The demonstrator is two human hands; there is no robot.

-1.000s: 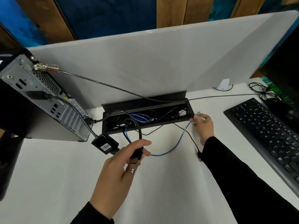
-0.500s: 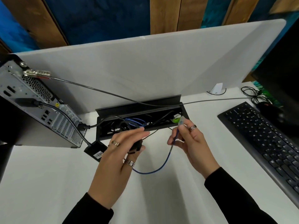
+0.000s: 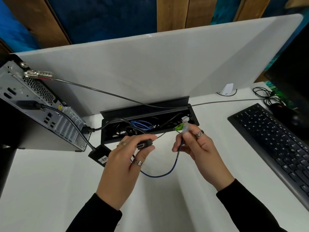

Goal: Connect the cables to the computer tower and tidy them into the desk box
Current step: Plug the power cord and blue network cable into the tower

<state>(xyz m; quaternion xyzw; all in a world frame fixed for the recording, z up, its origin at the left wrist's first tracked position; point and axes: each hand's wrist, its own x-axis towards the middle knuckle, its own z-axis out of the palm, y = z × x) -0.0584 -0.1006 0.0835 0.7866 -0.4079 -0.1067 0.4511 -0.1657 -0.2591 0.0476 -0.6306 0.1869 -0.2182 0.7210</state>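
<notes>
The computer tower point(image 3: 38, 108) stands at the far left, its rear ports facing me, with two black cables plugged in. The black desk box point(image 3: 194, 121) is sunk in the white desk, lid up, with several cables inside. My left hand point(image 3: 123, 164) grips a black video plug point(image 3: 144, 144) just in front of the box. My right hand point(image 3: 199, 151) pinches the clear plug of a blue network cable point(image 3: 168, 171), held near the box's right end. The blue cable loops down onto the desk between my hands.
A black adapter block point(image 3: 98, 155) lies by the tower's foot. A steel security cable point(image 3: 103, 92) runs from the tower across the box to the right. A black keyboard point(image 3: 274, 139), a mouse and a monitor edge sit at the right. A grey divider panel stands behind.
My right hand lifted the blue cable's plug and drew it in from the box's right end toward the middle. My left hand turned the black plug upward. The view shifted slightly.
</notes>
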